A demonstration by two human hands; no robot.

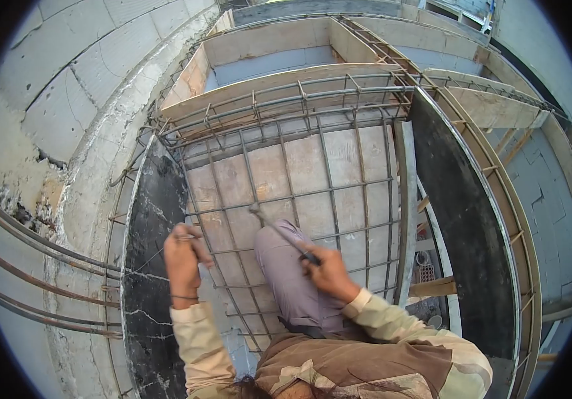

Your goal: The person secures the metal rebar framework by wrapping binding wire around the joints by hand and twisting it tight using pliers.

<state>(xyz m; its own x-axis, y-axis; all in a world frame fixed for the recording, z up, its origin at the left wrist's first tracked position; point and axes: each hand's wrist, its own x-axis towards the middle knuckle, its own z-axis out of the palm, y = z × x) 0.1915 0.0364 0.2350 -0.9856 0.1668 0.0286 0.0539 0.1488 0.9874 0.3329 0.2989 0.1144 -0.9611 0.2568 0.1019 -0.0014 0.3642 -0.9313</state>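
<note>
My right hand (329, 269) is closed around the black grip of a slim metal hand tool (279, 231). The tool's small blunt head reaches up-left, over my bent knee and close to a crossing of the rebar mesh (292, 197). To the left, my left hand (185, 256) is raised with its fingers curled in. A thin line like wire runs near it, but what the fingers hold, if anything, is too small to make out. Beneath my hands the mesh lies over pale formwork panels (302, 159).
A dark board (156, 206) stands on the left and another dark board (465, 226) on the right. A rebar cage (286, 103) crosses beyond the mesh. Bent bars (40, 246) stick out at left beside a block wall (80, 60). Gaps open near a timber piece (432, 287).
</note>
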